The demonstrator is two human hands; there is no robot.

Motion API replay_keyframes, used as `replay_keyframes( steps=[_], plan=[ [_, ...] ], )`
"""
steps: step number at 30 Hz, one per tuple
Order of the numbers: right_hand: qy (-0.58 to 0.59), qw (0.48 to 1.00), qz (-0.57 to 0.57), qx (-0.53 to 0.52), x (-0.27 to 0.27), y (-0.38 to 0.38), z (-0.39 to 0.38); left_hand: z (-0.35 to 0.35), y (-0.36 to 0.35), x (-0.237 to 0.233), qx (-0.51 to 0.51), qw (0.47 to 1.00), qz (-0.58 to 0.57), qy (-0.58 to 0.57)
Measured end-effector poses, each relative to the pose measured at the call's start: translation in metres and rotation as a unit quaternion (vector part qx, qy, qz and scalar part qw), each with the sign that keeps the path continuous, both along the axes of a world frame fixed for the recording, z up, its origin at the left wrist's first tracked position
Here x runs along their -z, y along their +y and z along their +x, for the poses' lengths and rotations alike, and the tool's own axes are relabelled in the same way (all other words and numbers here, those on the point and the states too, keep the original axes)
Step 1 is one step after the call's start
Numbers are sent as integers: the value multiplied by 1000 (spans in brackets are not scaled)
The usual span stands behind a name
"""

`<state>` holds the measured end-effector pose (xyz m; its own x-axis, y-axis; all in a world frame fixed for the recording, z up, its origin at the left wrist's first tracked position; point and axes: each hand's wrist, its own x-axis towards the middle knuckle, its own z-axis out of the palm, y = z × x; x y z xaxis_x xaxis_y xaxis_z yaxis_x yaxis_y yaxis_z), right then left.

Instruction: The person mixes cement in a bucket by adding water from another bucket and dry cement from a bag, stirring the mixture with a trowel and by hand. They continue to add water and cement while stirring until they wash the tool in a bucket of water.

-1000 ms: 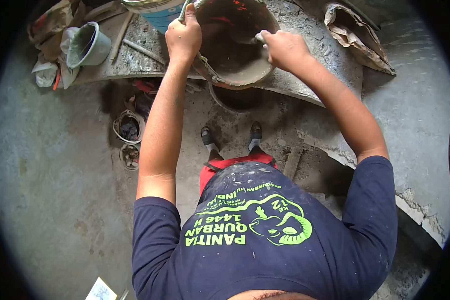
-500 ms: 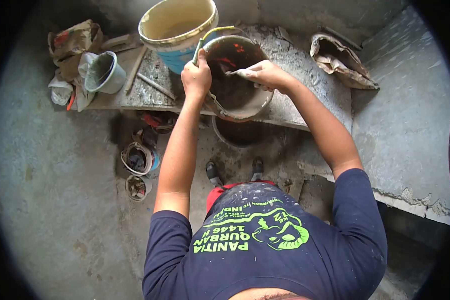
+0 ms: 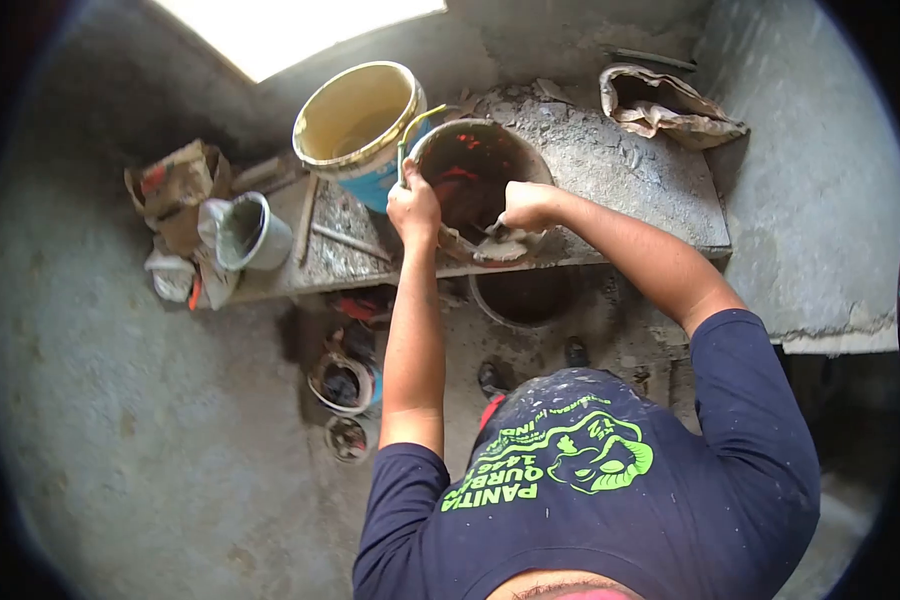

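Note:
A dark bucket (image 3: 480, 150) is tilted toward me on the ledge, with red patches on its inner wall. My left hand (image 3: 413, 208) is closed around its yellow-green handle (image 3: 403, 150) at the left side of the rim. At the right of the opening, my right hand (image 3: 530, 206) grips a trowel (image 3: 495, 228), whose blade is inside the bucket near grey mortar (image 3: 502, 247) at the front rim. The handle of the trowel is mostly hidden by the fingers.
A large blue and cream bucket (image 3: 378, 182) stands left of the dark one. Farther left are a small white pail (image 3: 270, 245), sticks (image 3: 350, 242) and crumpled bags (image 3: 180, 185). A paper sack (image 3: 670, 110) lies at the right. Below the ledge (image 3: 715, 215) are more buckets (image 3: 345, 388).
The view has shifted, showing a bright opening at the top. My right hand has moved toward the near rim with the trowel, and mortar now shows there. My left hand still holds the handle.

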<state>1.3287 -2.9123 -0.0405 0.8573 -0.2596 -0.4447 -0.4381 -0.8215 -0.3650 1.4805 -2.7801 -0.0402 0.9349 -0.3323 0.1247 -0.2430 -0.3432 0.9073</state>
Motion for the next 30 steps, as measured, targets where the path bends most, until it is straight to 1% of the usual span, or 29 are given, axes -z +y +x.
replay_keyframes(
  steps=[1,2,4,5,6,8,9,10,11,12,13,14,16,17,18,20,21,22,23,24,26,28,29,30],
  plan=[
    [11,984,139,112,-3,1,-4,4,3,5,-1,1000,18,2],
    [17,937,273,215,-11,2,-6,9,5,6,-4,999,33,2],
    [11,910,344,230,-6,5,-6,17,11,8,6,998,61,6],
    [-6,864,414,288,0,10,-1,23,11,16,1,998,61,3],
    [-18,787,515,339,27,4,10,23,11,16,5,998,56,-4],
    [-69,817,485,303,25,9,18,21,12,17,-6,999,19,35],
    [-74,912,300,268,3,20,15,25,10,20,-11,1000,16,22],
    [-143,942,216,213,12,17,16,28,8,25,-9,1000,16,21],
    [-195,957,88,195,12,19,17,24,10,18,9,999,19,26],
    [-242,954,-42,173,12,20,17,19,13,15,26,999,22,32],
    [-169,973,-107,115,8,12,20,18,10,18,23,999,36,6],
    [-153,971,-138,117,-1,8,15,13,9,14,24,999,39,9],
    [-149,965,-206,60,-11,-1,4,2,10,3,43,996,59,-41],
    [-136,962,-234,33,-13,-2,1,5,9,7,60,994,70,-60],
    [-134,962,-234,31,-23,-2,-5,7,9,6,59,994,70,-58],
    [-60,970,-225,63,-36,-2,-21,6,11,8,47,996,62,-43],
    [-50,974,-214,56,-33,-9,-27,11,11,6,39,995,96,-2],
    [-48,974,-215,53,-33,-10,-32,12,11,9,37,995,95,0],
    [-40,974,-217,59,-44,-7,-39,15,10,14,45,997,62,12],
    [-34,973,-220,65,-57,-5,-42,13,9,6,53,998,28,23],
    [-48,974,-199,97,-73,-11,-44,8,7,-2,50,997,32,44],
    [-69,971,-208,101,-87,-19,-56,11,-9,-12,63,994,83,20],
    [-70,970,-214,95,-89,-25,-59,8,-17,-24,89,990,108,-25],
    [-80,968,-218,100,-89,-29,-65,13,-32,-32,115,978,159,-69]
  ],
)
